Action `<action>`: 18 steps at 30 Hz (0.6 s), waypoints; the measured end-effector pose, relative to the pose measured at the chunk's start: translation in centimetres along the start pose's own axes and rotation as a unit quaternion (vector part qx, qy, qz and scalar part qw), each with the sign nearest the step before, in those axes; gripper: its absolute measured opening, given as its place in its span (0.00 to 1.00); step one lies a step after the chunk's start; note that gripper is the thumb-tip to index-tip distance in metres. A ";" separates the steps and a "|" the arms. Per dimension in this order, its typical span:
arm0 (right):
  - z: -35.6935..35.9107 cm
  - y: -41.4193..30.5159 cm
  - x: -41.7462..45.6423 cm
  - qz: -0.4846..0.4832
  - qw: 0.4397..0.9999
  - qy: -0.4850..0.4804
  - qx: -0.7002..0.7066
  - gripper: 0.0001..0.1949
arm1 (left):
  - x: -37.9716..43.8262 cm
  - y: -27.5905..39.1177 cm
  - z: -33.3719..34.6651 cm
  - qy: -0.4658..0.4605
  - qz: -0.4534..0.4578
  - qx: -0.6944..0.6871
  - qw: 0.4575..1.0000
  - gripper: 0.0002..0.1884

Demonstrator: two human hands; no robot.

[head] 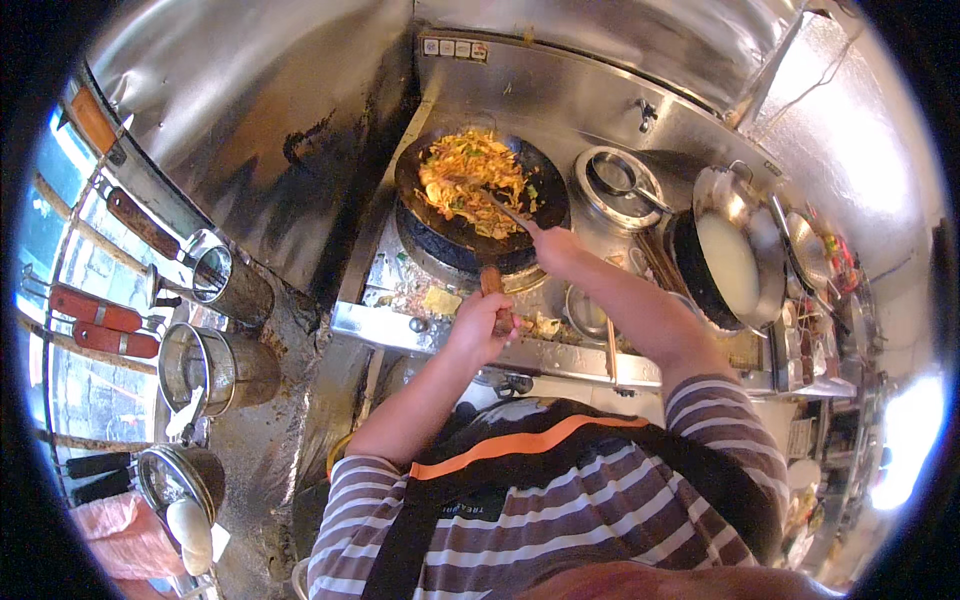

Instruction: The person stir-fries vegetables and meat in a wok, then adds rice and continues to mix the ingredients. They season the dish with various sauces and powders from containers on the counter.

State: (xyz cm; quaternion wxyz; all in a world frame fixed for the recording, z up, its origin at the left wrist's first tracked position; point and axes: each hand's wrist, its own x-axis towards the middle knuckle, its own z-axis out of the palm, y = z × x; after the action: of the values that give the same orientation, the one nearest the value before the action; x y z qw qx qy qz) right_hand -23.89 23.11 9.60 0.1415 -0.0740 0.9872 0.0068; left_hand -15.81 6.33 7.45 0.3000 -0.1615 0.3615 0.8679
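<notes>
My left hand (482,328) is closed around the wooden handle (492,283) of a black wok (551,199), which rests on the burner of a steel range. Inside the wok lies a heap of orange-yellow shredded stir-fry (471,176) with bits of green. My right hand (556,249) grips a cooking utensil (510,211), either a ladle or a spatula, that reaches into the food from the right. Its working end is buried in the heap, so I cannot tell its shape.
Right of the wok, a ladle (643,193) lies over a round steel pot (594,217). Farther right stands a second wok (718,196) with cloudy liquid (726,259) and a perforated skimmer (806,247). Wire strainer baskets (217,367) and hanging knives (142,223) line the left side.
</notes>
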 end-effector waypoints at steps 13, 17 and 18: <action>-2.1 1.9 -2.9 0.100 0.929 -0.030 0.356 0.16 | 1.3 -1.1 -3.9 -0.037 0.011 -0.015 0.999 0.09; 0.2 2.6 -1.1 0.004 0.995 0.056 0.082 0.14 | 1.9 -1.5 -3.7 -0.056 0.016 -0.023 0.998 0.10; 0.4 2.8 -0.8 0.038 0.989 0.095 0.105 0.13 | 1.8 -1.4 -3.7 -0.063 0.021 -0.029 0.997 0.11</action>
State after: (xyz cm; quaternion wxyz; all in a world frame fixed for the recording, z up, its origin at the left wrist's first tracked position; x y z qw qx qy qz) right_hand -23.43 25.97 9.44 0.0542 -0.0211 0.9934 -0.0989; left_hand -16.07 5.16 3.34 0.2991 -0.1076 0.3201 0.8925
